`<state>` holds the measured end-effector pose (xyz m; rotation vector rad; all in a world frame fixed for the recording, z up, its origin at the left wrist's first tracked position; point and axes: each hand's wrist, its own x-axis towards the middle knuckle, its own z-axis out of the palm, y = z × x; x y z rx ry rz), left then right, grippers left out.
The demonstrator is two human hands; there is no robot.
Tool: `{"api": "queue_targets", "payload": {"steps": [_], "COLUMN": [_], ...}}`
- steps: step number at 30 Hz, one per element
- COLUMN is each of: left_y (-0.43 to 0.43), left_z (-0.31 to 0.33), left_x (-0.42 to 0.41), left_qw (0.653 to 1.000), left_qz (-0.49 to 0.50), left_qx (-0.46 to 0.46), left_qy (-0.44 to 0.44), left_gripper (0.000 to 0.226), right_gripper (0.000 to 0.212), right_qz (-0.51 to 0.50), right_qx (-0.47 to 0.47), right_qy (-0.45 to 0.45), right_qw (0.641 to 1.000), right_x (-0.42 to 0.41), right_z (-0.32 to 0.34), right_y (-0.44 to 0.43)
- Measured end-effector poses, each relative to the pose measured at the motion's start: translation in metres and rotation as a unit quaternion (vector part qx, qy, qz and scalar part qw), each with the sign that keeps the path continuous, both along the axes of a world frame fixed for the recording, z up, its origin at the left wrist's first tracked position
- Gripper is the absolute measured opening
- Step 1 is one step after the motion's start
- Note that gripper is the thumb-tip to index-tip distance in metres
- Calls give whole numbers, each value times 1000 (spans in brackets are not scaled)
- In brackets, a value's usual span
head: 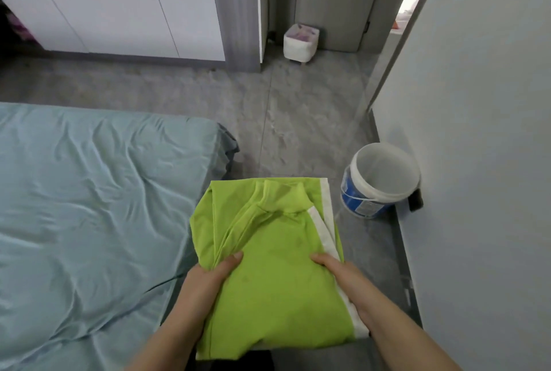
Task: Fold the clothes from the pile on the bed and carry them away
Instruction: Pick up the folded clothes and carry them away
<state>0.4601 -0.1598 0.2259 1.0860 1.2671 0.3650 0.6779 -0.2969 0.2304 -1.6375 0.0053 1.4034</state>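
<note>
The shirt [274,251], lime green with a white side stripe, is folded into a flat packet and held out in front of the person, over the floor just beside the corner of the bed [89,191]. It touches neither of them. The left hand [208,278] grips its left edge and the right hand [343,278] its right edge. Each thumb lies on top, and the fingers go underneath, out of sight, so the cloth is pinched between thumb and fingers.

The two-sided hold looks meant to keep the folds flat and stop the packet sagging or falling open while it is carried. With the collar end pointing away and the shirt level, it should be easy to set down as it is. I judge that the folding of this piece is done and the carrying has begun.

A white bucket [381,179] stands on the floor against the wall, near the shirt's right side. It has a blue label, but the print is too small to read. A small white bin [301,42] sits farther off by the door. No writing or logo can be made out on the shirt.
</note>
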Motion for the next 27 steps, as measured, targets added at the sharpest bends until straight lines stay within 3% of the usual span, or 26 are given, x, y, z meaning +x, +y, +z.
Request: {"api": "queue_targets", "payload": {"steps": [5,15,22,27], "left_y": [105,299,402,470], "left_z": [-5,27,18,17], "left_x": [76,211,320,398], "left_qw": [1000,998,999,999], "left_qz": [-8,-61,-39,32], "left_qx": [16,16,1,12], "left_qy": [-2,22,12,9], "left_gripper": [32,62,50,34], "right_gripper": [45,37,40,43], "right_qz": [-20,-37,-15,48], "right_qx": [1,20,17,30], "right_qy": [-9,-5,-60,-91], "right_qw": [1000,999,998,994], "right_x": [68,195,311,406], "right_z": [-2,13,12,17], "right_y": [96,268,382,479]}}
